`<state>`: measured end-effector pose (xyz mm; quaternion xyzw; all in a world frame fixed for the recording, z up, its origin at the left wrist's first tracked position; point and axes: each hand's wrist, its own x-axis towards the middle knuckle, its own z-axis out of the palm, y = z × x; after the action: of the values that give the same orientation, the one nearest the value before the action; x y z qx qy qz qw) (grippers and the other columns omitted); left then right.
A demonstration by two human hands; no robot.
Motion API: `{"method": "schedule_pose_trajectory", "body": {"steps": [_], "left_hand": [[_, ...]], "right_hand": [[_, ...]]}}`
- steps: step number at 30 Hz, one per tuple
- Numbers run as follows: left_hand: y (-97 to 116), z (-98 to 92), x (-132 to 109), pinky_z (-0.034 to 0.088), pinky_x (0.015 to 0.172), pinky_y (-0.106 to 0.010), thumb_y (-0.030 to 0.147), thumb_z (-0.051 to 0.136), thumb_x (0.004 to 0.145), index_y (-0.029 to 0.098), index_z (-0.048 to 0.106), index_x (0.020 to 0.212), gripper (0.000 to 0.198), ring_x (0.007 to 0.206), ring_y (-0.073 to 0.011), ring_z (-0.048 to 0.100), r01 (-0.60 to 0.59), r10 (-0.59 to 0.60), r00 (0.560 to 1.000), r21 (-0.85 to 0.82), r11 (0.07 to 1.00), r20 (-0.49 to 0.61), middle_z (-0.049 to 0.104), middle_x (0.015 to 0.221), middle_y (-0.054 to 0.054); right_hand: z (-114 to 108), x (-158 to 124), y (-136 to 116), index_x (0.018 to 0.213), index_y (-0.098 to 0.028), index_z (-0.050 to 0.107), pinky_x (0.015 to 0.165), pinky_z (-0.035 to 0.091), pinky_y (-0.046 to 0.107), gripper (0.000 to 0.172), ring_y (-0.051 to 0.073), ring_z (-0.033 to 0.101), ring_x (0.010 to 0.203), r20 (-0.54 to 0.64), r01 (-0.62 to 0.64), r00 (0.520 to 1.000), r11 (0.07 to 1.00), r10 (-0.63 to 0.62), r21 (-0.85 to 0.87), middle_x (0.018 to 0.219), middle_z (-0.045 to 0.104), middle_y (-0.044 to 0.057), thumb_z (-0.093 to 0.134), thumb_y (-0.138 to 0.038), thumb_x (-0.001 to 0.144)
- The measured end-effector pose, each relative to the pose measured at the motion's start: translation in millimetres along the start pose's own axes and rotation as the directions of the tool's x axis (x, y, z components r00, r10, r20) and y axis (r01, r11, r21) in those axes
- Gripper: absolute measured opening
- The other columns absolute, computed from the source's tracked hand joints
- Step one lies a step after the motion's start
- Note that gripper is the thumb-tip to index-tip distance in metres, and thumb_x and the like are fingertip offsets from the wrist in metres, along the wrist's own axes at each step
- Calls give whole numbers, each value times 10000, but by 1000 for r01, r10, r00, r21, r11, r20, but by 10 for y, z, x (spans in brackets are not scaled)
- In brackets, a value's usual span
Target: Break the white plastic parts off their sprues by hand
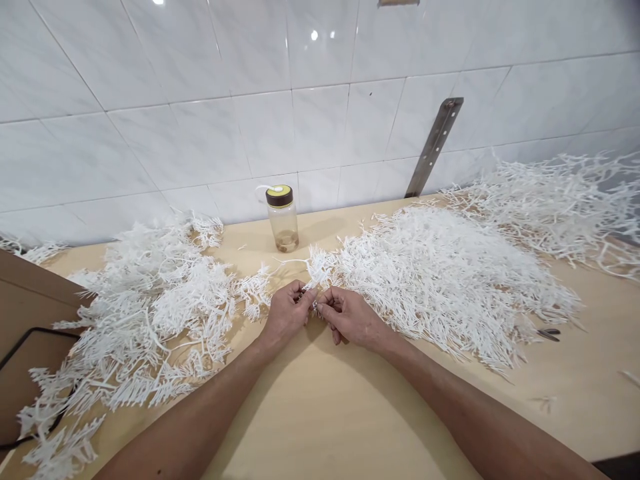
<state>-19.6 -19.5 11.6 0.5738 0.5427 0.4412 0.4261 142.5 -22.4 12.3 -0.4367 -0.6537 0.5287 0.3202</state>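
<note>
My left hand (pixel 290 309) and my right hand (pixel 350 316) meet at the middle of the table, fingertips almost touching. Both are closed in a pinch on a small white branching plastic sprig (pixel 320 265), whose feathery top rises just beyond my fingers. Part of it is hidden by the fingers. On the right, close to my right hand, spreads a large heap of white sprigs (pixel 440 273). A looser pile of similar white sprigs (pixel 185 300) lies to the left of my left hand.
A clear bottle with a dark and yellow lid (pixel 283 220) stands behind my hands. A metal bracket (pixel 434 148) leans on the tiled wall. Thin white branches (pixel 565 207) lie at the far right. Small snips (pixel 549 334) poke from the heap. A brown box (pixel 35 333) stands left.
</note>
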Motion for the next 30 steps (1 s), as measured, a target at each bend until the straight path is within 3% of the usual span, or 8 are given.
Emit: {"method": "schedule_pose_trajectory", "body": {"steps": [12, 21, 26, 30], "left_hand": [[-71, 13, 10, 359, 475, -228, 427, 614, 849, 201, 531, 684, 292, 439, -100, 451, -47, 51, 997, 74, 996, -50, 500, 482, 61], [-51, 1, 39, 342, 452, -226, 411, 606, 838, 198, 540, 666, 281, 420, -96, 430, -31, 41, 997, 140, 990, -70, 508, 482, 52], [-56, -40, 103, 309, 409, -212, 459, 629, 818, 200, 515, 662, 323, 388, -83, 390, 35, -39, 981, -23, 999, -191, 504, 482, 56], [-11, -73, 83, 294, 387, -199, 469, 659, 806, 191, 527, 697, 326, 362, -62, 360, 57, -72, 989, -118, 991, -129, 535, 512, 56]], "right_hand": [[55, 20, 58, 835, -206, 534, 333, 408, 177, 70, 102, 577, 347, -78, 3, 997, 998, -8, -65, 550, 540, -81, 516, -265, 869], [71, 16, 83, 851, -218, 501, 306, 383, 154, 29, 95, 529, 301, -53, 74, 995, 991, -80, -114, 446, 496, -112, 515, -192, 851], [143, -38, 84, 830, -221, 503, 291, 383, 163, 48, 109, 549, 310, -18, 94, 995, 992, -95, -85, 458, 511, -104, 533, -241, 861], [191, -43, 90, 849, -220, 512, 300, 401, 178, 86, 114, 541, 313, -85, 44, 995, 999, -44, 0, 459, 507, -104, 537, -298, 876]]}}
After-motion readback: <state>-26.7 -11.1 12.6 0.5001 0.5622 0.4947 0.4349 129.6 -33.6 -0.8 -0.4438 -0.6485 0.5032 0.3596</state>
